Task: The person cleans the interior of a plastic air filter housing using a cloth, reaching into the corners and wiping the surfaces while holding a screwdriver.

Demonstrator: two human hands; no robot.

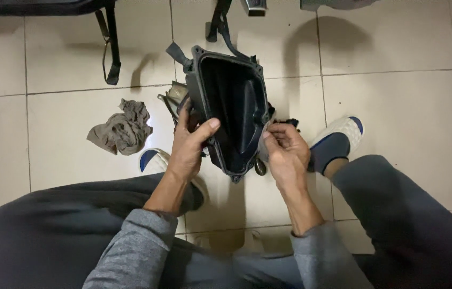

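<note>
One black housing (pixel 235 109), lengthwise away.

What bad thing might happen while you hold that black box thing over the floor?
The black plastic housing is held above hard floor tiles, with the left hand gripping one rim and the right hand only pinching the other. If it slips, it might crack on the tiles or land on the slipper below. Small parts near its lower tip might also drop and roll away.

Dim, cool indoor light falls from above and behind, throwing soft shadows forward across the pale floor tiles (pixel 397 80). A faint glare shows beside the rag (pixel 121 128). The picture is mostly sharp, with corners slightly darker.
</note>
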